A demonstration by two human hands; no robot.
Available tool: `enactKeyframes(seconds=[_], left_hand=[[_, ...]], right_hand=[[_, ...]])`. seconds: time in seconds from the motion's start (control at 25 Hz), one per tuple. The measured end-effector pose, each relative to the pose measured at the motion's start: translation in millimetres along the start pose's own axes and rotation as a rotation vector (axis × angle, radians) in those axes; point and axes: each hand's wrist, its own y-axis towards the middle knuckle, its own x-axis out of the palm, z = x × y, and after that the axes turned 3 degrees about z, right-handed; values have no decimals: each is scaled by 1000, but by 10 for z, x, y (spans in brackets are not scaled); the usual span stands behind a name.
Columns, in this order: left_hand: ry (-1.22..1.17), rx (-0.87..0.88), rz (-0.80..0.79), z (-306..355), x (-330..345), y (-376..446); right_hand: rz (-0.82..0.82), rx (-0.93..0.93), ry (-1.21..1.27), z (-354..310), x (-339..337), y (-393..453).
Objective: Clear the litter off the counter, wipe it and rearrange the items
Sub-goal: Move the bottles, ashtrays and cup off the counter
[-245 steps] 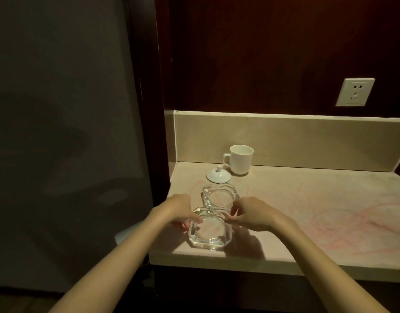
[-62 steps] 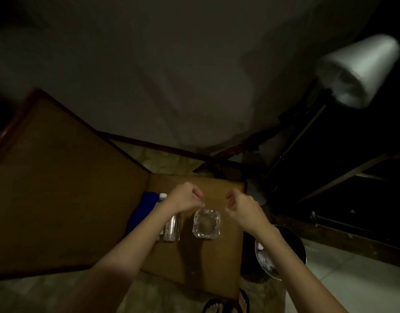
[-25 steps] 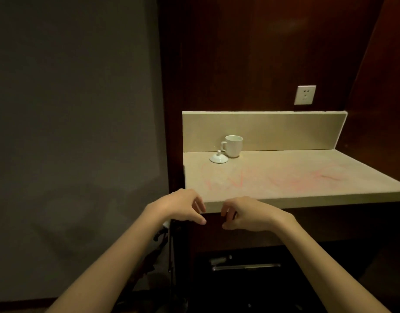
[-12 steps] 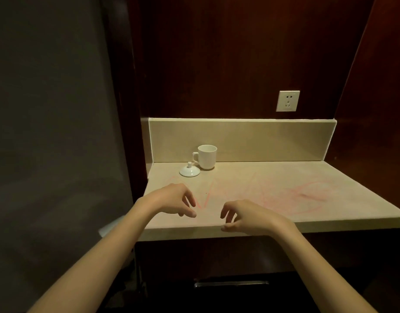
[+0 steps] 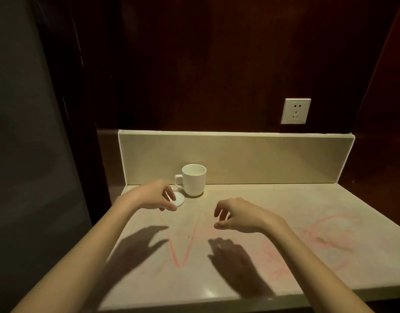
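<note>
Left hand: raised above the counter, fingers loosely curled, holding nothing; its fingertips hang just in front of the lid, partly hiding it. Whether they touch the lid cannot be told. Judged to be reaching for it, since it is the nearest loose item.

Right hand: likewise raised and empty, fingers relaxed and drooping, well apart from any object — apparently held ready, not engaged.

Lid: small, white, round, lying flat on the counter just left of and in front of the mug, off the vessel it presumably covers.

Mug: white, upright, mouth open to the ceiling, long axis vertical; handle points left, toward the lid. It stands at the back left corner near the backsplash — a tidy spot out of the working area.

Counter: pale stone, marked with red scribbles across the front and right; wiping is judged not yet done.

Wall: dark wood panel with a white socket above the backsplash.
</note>
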Motion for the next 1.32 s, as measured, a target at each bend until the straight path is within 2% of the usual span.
enactKeyframes(seconds=[0.16, 0.32, 0.6, 0.76, 0.88, 1.16, 1.32], left_hand=[[-9, -93, 136, -243, -67, 408], [-37, -164, 216, -460, 69, 705], [-76, -173, 190, -518, 145, 1099], [-20, -177, 167, -522, 204, 1203], [-24, -170, 191, -527, 230, 1218], [-29, -180, 273, -528, 109, 970], [-6, -151, 266, -496, -44, 737]], right_hand=[[-20, 1, -23, 164, -24, 561], [106, 4, -14, 245, -110, 1065], [254, 75, -53, 269, -213, 1741], [198, 20, -27, 313, -195, 1984], [144, -25, -12, 307, -141, 2107], [220, -2, 141, 267, -55, 2077], [271, -29, 161, 192, -101, 1823]])
